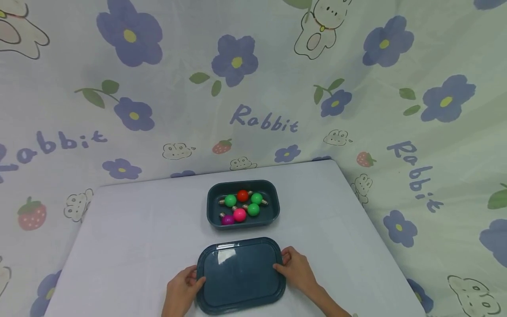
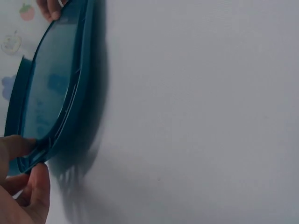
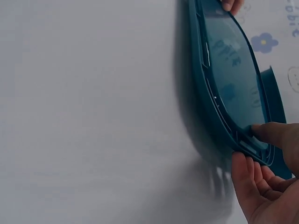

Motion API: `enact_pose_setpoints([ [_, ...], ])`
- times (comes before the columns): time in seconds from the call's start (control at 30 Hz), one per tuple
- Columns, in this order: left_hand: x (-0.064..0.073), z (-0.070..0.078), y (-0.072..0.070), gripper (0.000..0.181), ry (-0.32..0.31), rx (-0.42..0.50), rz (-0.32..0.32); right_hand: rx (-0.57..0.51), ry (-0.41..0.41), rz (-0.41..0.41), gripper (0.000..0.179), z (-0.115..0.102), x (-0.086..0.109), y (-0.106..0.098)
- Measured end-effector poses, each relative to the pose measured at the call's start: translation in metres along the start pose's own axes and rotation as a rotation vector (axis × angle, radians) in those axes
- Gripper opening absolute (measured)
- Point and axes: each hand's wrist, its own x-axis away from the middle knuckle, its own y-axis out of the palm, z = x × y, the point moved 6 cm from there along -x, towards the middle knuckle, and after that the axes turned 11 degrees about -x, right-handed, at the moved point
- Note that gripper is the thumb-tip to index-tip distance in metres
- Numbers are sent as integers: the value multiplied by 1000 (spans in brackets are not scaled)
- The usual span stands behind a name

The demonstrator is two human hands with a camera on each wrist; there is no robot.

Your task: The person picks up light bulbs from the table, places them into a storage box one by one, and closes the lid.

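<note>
A dark teal rectangular lid (image 1: 241, 275) with rounded corners is held between both hands, close over the white table. At its left edge the left hand (image 1: 182, 288) pinches the rim, thumb on top and fingers beneath. My right hand (image 1: 298, 269) grips the opposite edge the same way. The left wrist view shows the lid (image 2: 53, 79) raised over its shadow, and the right wrist view shows the thumb on the lid's (image 3: 236, 70) rim. Behind it stands a matching open box (image 1: 273, 218) with several small coloured bulbs (image 1: 239, 215) lying inside, green, red, pink and purple.
The white tabletop (image 1: 146, 237) extends to both sides of the box and lid. A patterned curtain (image 1: 178, 88) with flowers, rabbits and strawberries hangs behind the table and along its sides.
</note>
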Motion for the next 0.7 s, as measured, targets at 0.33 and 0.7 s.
enact_pose_setpoints([
  [0.33, -13, 24, -24, 40, 73, 41, 71, -32, -79, 56, 37, -22, -10, -20],
  [0.7, -34, 54, -50, 33, 238, 101, 199, 12, -168, 128, 39, -54, -29, -43],
])
